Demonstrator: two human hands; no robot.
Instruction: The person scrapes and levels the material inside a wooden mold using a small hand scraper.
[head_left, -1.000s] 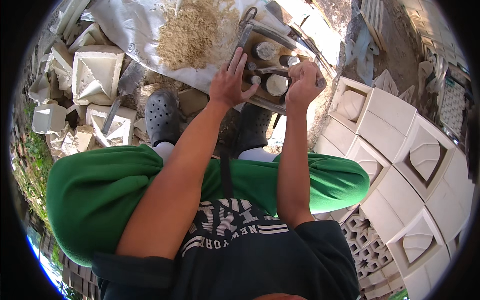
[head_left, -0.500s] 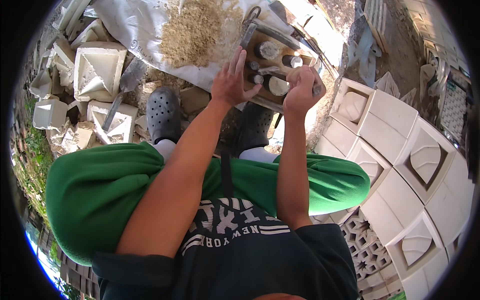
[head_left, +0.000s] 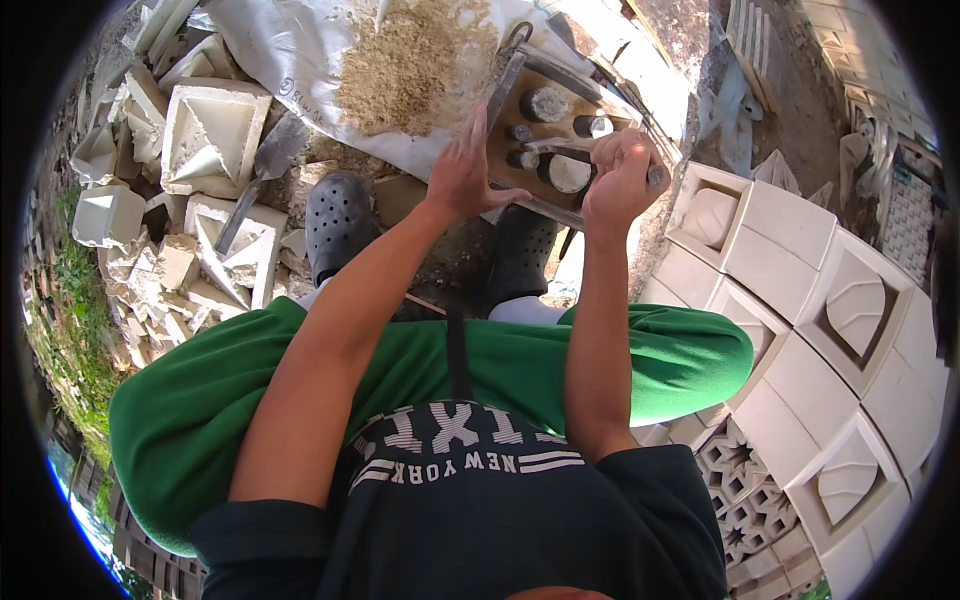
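Beyond my shoes lies a rectangular mould (head_left: 508, 80) with raised grey rims and a brown bed, from which several round grey plugs (head_left: 546, 104) of differing width stand up. My left hand (head_left: 466, 172) rests at the mould's left near corner, thumb and fingers spread, nothing in it. On the right side my right hand (head_left: 624, 182) is wrapped round the handle of a slim tool, whose butt end shows by the fist. The tool's pale narrow blade (head_left: 552, 145) reaches left between the plugs. Its exact kind is unclear.
A heap of sandy powder (head_left: 400, 75) lies on a white sheet (head_left: 300, 85) at the far left. Broken pale cast blocks (head_left: 215, 135) and a trowel (head_left: 280, 145) lie left. Stacked white blocks (head_left: 775, 255) stand close on the right. My grey clogs (head_left: 340, 220) are just before the mould.
The view has shifted slightly, so everything appears a little farther right. My left hand has slid a little toward me along the mould's edge. My right hand keeps its grip on the slim tool.
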